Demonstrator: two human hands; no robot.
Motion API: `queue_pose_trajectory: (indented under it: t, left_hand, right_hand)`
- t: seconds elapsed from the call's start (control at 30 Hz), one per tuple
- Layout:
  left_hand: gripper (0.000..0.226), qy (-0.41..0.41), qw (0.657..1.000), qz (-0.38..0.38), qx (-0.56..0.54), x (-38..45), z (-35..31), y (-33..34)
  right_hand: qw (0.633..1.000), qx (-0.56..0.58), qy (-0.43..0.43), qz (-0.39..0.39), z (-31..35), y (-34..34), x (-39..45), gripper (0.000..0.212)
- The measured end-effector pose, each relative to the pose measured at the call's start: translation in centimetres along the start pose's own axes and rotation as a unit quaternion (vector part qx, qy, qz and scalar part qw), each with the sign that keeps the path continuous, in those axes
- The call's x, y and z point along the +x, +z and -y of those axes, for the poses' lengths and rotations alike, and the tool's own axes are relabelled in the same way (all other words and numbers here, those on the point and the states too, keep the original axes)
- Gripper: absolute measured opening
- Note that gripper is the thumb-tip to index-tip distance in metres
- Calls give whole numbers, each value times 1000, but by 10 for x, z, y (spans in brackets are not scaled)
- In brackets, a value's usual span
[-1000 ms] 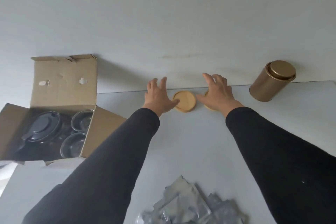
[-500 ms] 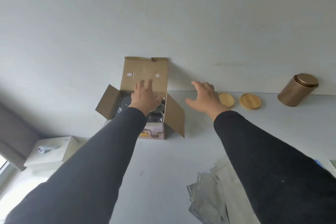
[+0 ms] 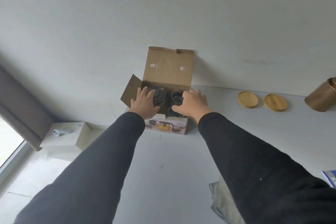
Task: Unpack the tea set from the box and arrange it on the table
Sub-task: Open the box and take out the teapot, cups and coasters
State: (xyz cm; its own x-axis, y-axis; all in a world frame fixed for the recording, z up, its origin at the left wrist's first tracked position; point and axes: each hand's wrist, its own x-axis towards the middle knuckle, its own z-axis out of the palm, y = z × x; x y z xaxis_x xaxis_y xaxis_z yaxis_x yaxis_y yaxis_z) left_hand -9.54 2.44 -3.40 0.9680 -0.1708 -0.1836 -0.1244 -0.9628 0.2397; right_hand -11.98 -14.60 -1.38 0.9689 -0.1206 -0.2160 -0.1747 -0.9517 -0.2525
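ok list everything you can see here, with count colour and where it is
cardboard box: 1, brown, open, table's far edge by the wall
teapot: 1, dark, inside box, left part
glass cups: at least 2, clear, inside box, right part
wooden coasters: 2, light wood, right of box
tin canister: 1, gold, far right
foil packets: several, silver, near edge
table: 1, white
left hand: 1, over the teapot
right hand: 1, over the cups

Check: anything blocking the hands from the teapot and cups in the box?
Nothing visible. The box flaps are folded open; the left hand is over the dark teapot, the right hand over the glass cups. The table before the box is bare for setting down.
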Motion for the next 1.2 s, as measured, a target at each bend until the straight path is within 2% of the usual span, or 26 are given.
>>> queue_pose_trajectory:
  t: [0.17, 0.27, 0.33, 0.47, 0.7, 0.93, 1.2]
  left_hand:
    - [79, 44, 997, 38, 44, 10, 10, 7]
    - [84, 60, 992, 56, 93, 8, 18, 19]
    - [83, 64, 991, 53, 108, 9, 20, 25]
    - [81, 67, 990, 44, 119, 11, 21, 31]
    - [78, 62, 990, 53, 111, 13, 23, 35]
    - [78, 66, 991, 38, 108, 15, 25, 38]
    - [70, 77, 992, 35, 89, 13, 27, 35]
  right_hand:
    - [997, -60, 45, 20, 14, 12, 9, 67]
    - [993, -93, 59, 31, 21, 17, 9, 81]
    - [992, -99, 71, 37, 25, 17, 10, 83]
    - [985, -117, 110, 64, 35, 19, 9, 76]
    - [970, -116, 184, 106, 51, 23, 10, 79]
    - [972, -102, 203, 65, 51, 35, 15, 72]
    - [981, -116, 157, -21, 47, 44, 14, 73]
